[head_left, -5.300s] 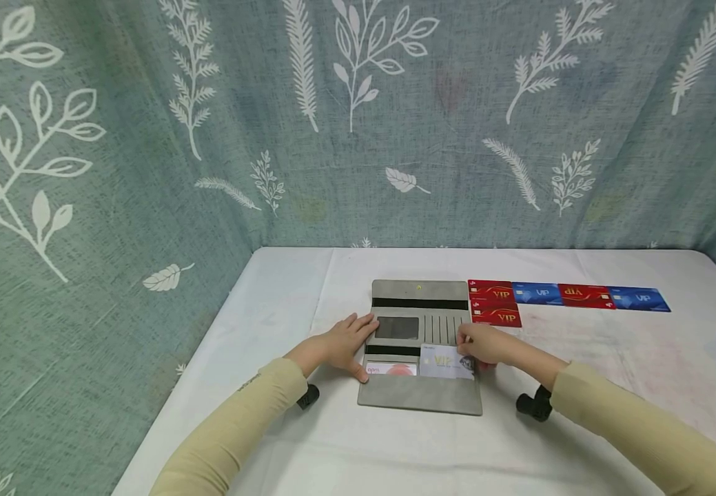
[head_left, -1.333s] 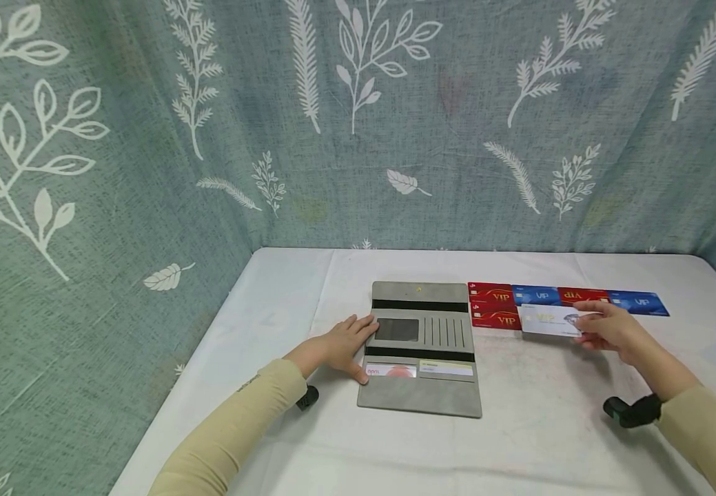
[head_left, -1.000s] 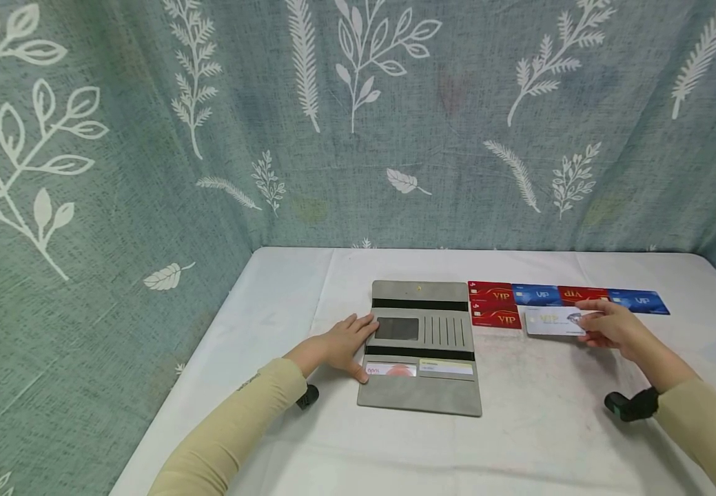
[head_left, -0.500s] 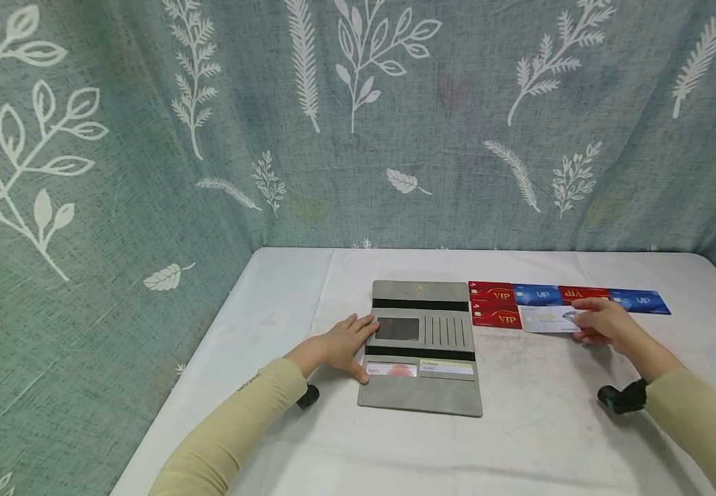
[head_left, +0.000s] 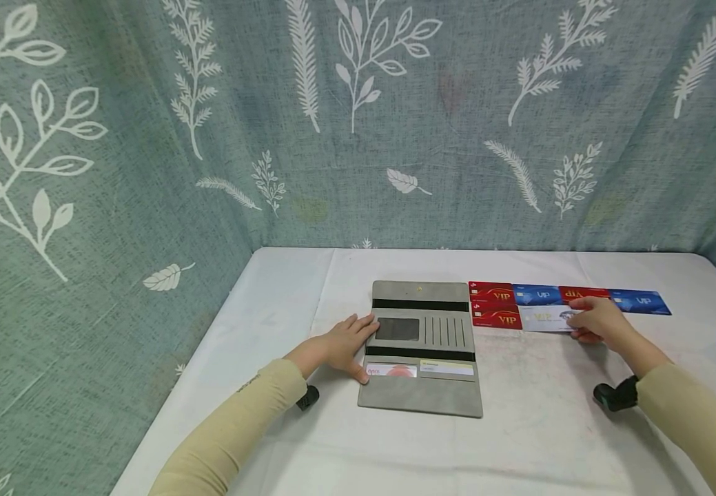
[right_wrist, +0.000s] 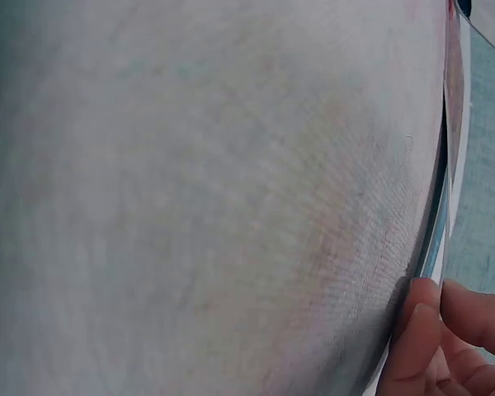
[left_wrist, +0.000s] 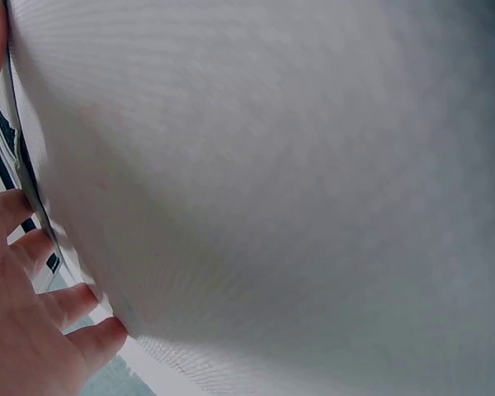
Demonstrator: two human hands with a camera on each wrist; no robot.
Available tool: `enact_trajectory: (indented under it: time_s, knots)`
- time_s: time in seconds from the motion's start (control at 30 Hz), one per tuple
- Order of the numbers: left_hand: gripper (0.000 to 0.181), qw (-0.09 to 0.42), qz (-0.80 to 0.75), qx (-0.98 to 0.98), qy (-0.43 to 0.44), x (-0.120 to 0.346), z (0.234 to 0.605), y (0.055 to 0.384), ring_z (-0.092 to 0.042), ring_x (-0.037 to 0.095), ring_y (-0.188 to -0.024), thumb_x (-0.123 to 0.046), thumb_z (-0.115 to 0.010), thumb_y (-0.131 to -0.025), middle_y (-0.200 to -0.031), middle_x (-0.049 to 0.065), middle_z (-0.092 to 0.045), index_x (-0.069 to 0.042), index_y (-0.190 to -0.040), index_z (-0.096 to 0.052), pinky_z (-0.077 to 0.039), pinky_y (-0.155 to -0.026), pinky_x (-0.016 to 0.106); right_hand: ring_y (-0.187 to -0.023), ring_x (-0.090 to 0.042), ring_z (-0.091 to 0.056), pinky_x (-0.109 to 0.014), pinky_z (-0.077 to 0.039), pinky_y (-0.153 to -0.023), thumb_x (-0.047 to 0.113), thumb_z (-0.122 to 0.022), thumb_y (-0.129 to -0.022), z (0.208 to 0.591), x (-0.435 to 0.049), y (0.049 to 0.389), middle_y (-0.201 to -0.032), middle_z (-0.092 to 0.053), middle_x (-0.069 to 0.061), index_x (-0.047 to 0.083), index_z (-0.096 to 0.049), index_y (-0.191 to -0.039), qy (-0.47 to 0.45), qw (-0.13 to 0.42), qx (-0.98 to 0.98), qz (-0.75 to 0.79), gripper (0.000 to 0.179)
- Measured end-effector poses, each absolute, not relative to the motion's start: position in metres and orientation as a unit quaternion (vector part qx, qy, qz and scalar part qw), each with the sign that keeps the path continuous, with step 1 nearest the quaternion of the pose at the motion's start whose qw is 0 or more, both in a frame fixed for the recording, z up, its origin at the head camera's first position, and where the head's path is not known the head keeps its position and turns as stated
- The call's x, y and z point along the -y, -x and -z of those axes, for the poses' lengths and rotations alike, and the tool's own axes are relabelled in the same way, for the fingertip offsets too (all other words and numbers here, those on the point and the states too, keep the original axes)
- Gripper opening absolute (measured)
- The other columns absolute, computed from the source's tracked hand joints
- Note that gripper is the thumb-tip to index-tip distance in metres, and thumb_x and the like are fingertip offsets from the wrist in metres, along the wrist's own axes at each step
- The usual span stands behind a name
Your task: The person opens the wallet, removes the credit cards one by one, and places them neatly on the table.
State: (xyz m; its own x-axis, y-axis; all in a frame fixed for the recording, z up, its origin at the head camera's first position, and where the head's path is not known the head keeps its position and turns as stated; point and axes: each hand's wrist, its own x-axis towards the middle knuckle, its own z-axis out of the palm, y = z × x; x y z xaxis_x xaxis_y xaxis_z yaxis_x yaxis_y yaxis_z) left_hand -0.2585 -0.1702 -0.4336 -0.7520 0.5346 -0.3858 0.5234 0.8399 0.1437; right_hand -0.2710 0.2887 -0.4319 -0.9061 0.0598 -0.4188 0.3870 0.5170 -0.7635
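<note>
In the head view my right hand pinches the right end of a white VIP card with a diamond print. That card lies beside a red VIP card and just below a blue one. The right wrist view shows thumb and fingers on the card's edge. My left hand lies spread on the left edge of an opened grey wallet. A white card with a pink print and a yellow-topped card sit in the wallet's lower pockets.
Along the back row lie another red card, a red card partly behind the right hand, and a blue card at the right end. A white cloth covers the table; a leaf-patterned curtain hangs behind.
The right hand has drawn the white VIP card out of the wallet's lower right pocket, carried it right and brought it down beside the red card. The left hand has stayed put.
</note>
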Motion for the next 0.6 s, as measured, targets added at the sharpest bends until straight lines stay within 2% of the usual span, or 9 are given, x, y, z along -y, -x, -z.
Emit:
enact_trajectory:
  time_s: [0.13, 0.27, 0.6]
  knots:
    - [0.110, 0.209, -0.015, -0.935, -0.285, 0.1701, 0.4335, 0.2581, -0.009, 0.037, -0.139, -0.052, -0.074, -0.066, -0.154, 0.009, -0.008, -0.008, -0.147, -0.016, -0.015, -0.111, 0.047, -0.057, -0.012, -0.058, -0.027, -0.053, -0.058, 0.005, -0.059, -0.084, 0.4346, -0.2867, 0.2722, -0.088, -0.056, -0.020, -0.017, -0.033, -0.128, -0.129, 0.160, -0.871, 0.446, 0.055]
    - [0.109, 0.206, -0.020, -0.935, -0.288, 0.1706, 0.4339, 0.2582, -0.010, 0.038, -0.138, -0.052, -0.075, -0.066, -0.154, 0.010, -0.009, -0.007, -0.147, -0.016, -0.015, -0.111, 0.048, -0.058, -0.012, -0.058, -0.027, -0.053, -0.059, 0.007, -0.060, -0.084, 0.4369, -0.2858, 0.2736, -0.103, -0.049, -0.031, -0.017, -0.036, -0.126, -0.124, 0.156, -0.888, 0.415, 0.054]
    - [0.110, 0.208, -0.018, -0.936, -0.282, 0.1708, 0.4341, 0.2580, -0.009, 0.036, -0.139, -0.053, -0.074, -0.065, -0.154, 0.008, -0.008, -0.010, -0.147, -0.015, -0.015, -0.111, 0.047, -0.060, -0.015, -0.055, -0.027, -0.052, -0.057, 0.014, -0.063, -0.084, 0.4333, -0.2796, 0.2742, -0.091, -0.053, -0.023, -0.017, -0.039, -0.122, -0.108, 0.159, -0.915, 0.356, 0.055]
